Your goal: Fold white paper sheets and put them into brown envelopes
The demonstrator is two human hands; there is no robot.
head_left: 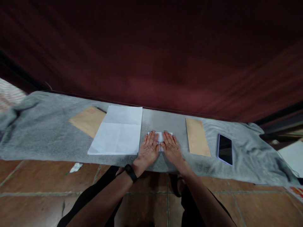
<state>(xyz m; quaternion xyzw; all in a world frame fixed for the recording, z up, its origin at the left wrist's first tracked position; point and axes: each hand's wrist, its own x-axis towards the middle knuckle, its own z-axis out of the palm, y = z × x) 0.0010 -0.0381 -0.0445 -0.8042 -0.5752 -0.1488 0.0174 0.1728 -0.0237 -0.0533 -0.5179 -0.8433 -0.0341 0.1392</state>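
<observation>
Bare forearms (pixel 101 197) reach over the grey cloth (pixel 54 135), where the left hand (pixel 149 147) and right hand (pixel 171 147) lie flat, fingers slightly spread, on a small white paper (pixel 160 136) that looks already folded. Larger white sheets (pixel 118 134), creased but lying open to its left, seem not yet folded down, and the brown envelope (pixel 197 137) to the right lies apart, untouched.

Two hands (pixel 149 147) (pixel 171 147), one folded paper (pixel 160 137), one paper stack (pixel 118 134), two envelopes (pixel 88 121) (pixel 197 137), one phone (pixel 225 149) show.
</observation>
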